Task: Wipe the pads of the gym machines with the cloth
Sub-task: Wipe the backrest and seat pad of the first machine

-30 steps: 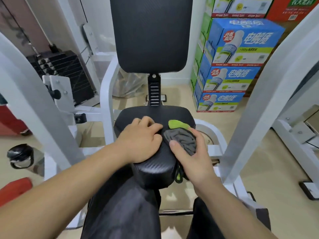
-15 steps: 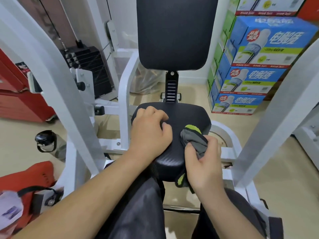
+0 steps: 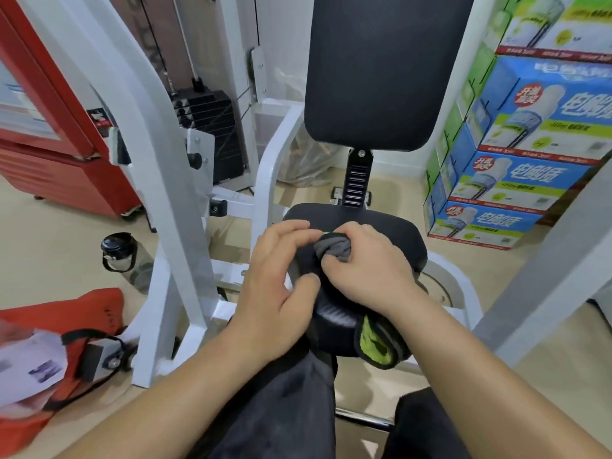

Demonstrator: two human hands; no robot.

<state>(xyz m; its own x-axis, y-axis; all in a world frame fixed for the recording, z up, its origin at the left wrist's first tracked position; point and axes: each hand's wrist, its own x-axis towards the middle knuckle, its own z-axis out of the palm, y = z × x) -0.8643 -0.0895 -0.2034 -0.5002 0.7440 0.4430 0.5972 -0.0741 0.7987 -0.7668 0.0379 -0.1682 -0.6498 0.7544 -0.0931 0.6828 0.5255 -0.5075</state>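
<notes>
The room has a pale beige floor (image 3: 49, 226) and a white wall behind. A white steel frame (image 3: 172, 193) carries a black seat (image 3: 390, 233) and, above it on a notched black post, an upright black back pad (image 3: 381, 71). Both pads have a fine woven texture and a dull sheen.

The cloth (image 3: 332, 248) is grey with a lime-green side. It lies bunched on the middle of the seat, and one end hangs over the seat's front edge, showing green. The right hand (image 3: 367, 270) clenches the bunched part, fingers curled over it and thumb pinching from the near side, pressing it onto the seat. The left hand (image 3: 278, 293) rests on the seat's left edge with fingers loosely bent; its fingertips lie just beside the cloth, and its thumb lies on the front corner.

A black weight stack (image 3: 208, 127) stands behind the frame at the left. A red cabinet (image 3: 56, 160) fills the far left, with a dark bottle (image 3: 119, 253) on the floor near it and a red bag (image 3: 66, 313) closer in. Blue and green boxes (image 3: 516, 180) are stacked at the right. A clear plastic bag (image 3: 304, 160) sits behind the seat. Dark trousers (image 3: 281, 409) hide the seat's front underside.
</notes>
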